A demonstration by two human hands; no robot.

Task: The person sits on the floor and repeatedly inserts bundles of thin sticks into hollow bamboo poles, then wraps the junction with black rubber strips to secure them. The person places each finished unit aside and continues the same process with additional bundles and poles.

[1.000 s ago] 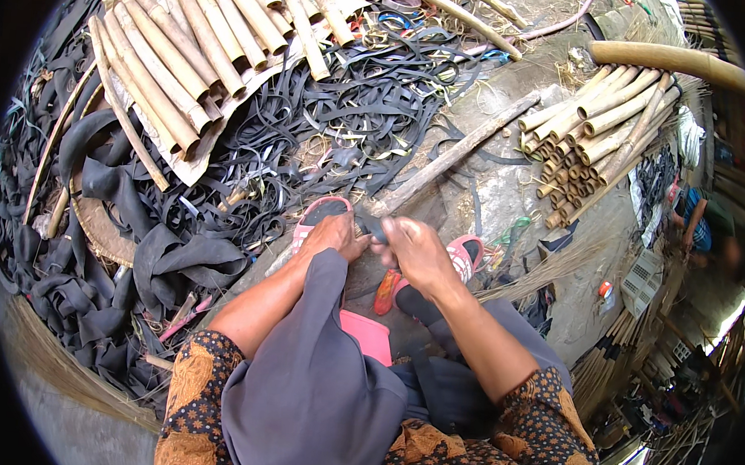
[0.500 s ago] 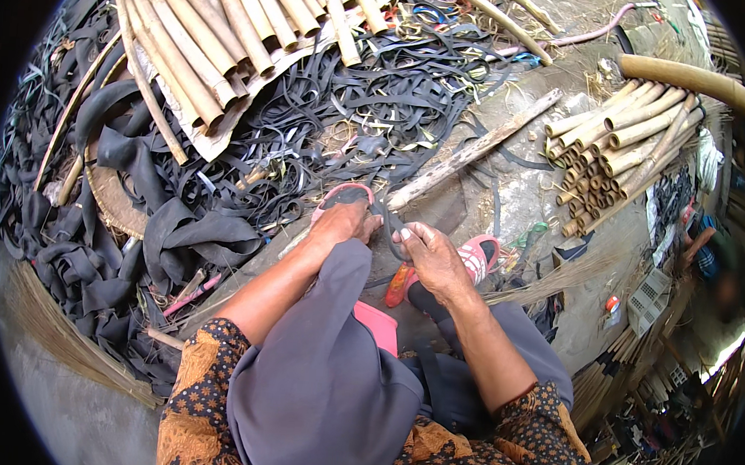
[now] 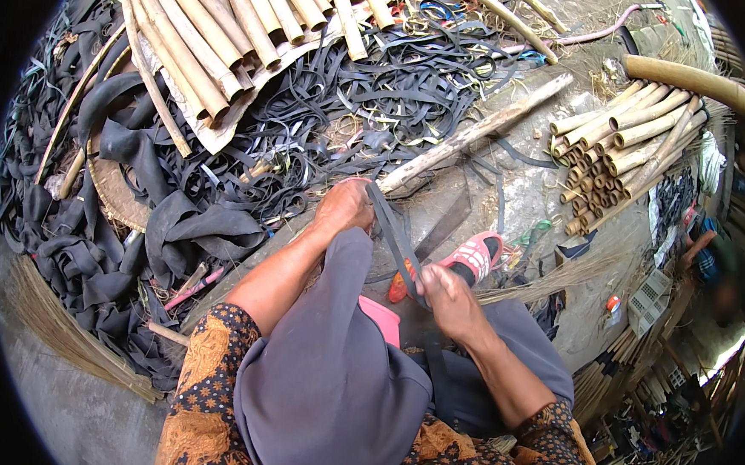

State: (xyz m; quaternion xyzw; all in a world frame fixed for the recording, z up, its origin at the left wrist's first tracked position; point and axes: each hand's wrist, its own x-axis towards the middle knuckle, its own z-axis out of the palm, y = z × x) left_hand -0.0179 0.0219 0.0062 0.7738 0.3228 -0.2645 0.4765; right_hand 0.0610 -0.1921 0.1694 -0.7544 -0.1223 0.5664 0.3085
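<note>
A narrow black rubber strip (image 3: 395, 236) stretches between my hands, looking doubled along part of its length. My left hand (image 3: 346, 209) is closed at its far end, down by my left foot, its fingertips mostly hidden behind the knuckles. Closer to me, my right hand (image 3: 451, 300) is in a fist around the strip, and a tail hangs below it across my grey trousers (image 3: 331, 349). Just left of the right hand lies an orange-red object (image 3: 401, 283), partly covered by the strip. A pink sandal (image 3: 473, 254) is on my right foot.
Tangled rubber strips (image 3: 381, 88) and wider black rubber pieces (image 3: 206, 235) heap ahead and left. Cut bamboo tubes (image 3: 192, 38) lie at the far left; a bamboo bundle (image 3: 599, 161) is at right. A wooden pole (image 3: 472, 136) lies ahead. Something pink (image 3: 382, 320) shows between my legs.
My right hand has drawn back toward me and to the right, pulling the strip from a loose loop into a long straight run. My left hand stays near my foot.
</note>
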